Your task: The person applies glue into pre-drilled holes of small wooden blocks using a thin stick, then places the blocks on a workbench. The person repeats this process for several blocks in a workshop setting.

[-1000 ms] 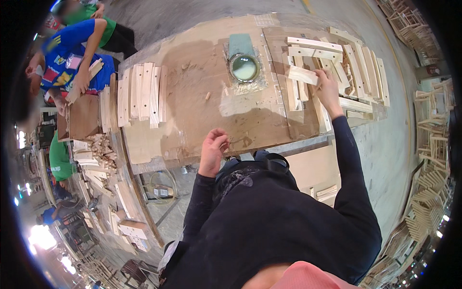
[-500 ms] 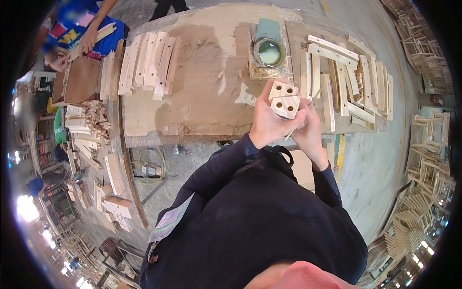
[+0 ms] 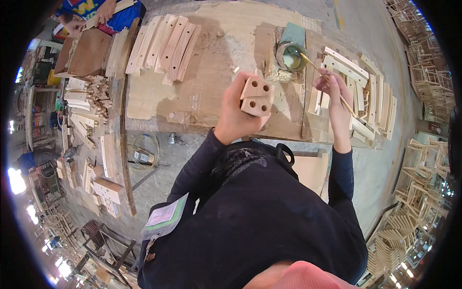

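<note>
Two pale wooden pieces point(image 3: 256, 95) stand together in my left hand point(image 3: 235, 115), their drilled end faces turned up, two round holes in each. My fingers wrap around both; their lower lengths are hidden. Out to the right, my right hand point(image 3: 335, 94) pinches a thin wooden stick point(image 3: 314, 64). The stick's far tip is at the mouth of a round jar point(image 3: 291, 67) of pale, cloudy liquid; I cannot tell how deep it reaches. The jar sits on a crusted board beside a green block point(image 3: 293, 33).
Curved drilled wooden slats point(image 3: 168, 45) lie side by side on the workbench point(image 3: 221, 58) at the left, more slats point(image 3: 347, 67) in a heap at the right. A brown box point(image 3: 89, 53) stands far left, near another person's hands point(image 3: 105, 12). Chair frames point(image 3: 418, 168) line the right side.
My hands have parted: the left moved left with the wooden pieces, the right moved right and up, bringing the stick to the jar. The whole view has shifted slightly.
</note>
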`<move>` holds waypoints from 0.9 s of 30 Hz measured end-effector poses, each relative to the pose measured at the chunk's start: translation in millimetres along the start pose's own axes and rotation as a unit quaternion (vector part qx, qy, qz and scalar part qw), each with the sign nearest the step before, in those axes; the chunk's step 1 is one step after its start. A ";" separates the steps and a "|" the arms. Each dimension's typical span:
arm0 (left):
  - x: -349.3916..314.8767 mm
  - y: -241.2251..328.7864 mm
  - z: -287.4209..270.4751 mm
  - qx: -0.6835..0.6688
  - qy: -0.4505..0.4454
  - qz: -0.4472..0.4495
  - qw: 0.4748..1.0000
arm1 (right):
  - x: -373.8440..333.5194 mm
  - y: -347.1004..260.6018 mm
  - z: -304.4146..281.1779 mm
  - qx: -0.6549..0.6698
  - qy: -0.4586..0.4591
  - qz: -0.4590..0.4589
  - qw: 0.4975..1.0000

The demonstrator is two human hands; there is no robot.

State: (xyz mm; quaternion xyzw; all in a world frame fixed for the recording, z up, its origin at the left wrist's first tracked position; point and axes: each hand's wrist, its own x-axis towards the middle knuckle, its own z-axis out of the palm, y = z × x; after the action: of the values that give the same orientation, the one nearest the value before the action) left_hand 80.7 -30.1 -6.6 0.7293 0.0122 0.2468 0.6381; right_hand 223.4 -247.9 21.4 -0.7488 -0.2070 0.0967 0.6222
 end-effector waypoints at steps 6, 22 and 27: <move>-5.7 6.2 -19.5 0.009 -0.005 0.005 1.000 | 32.2 33.7 1.1 -0.103 0.011 -0.001 0.995; -6.7 11.5 -30.9 0.041 0.003 -0.035 0.999 | 32.7 55.5 10.3 0.049 0.020 0.026 0.998; -4.5 14.6 -30.4 0.060 -0.011 -0.053 0.997 | 32.4 50.9 6.9 0.206 0.078 0.110 0.969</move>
State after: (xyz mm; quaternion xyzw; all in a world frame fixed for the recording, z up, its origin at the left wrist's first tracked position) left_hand 61.0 -6.2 7.4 0.7669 0.0585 0.2039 0.6057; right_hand 259.2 -234.9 -25.8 -0.6276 -0.0499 0.1467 0.7629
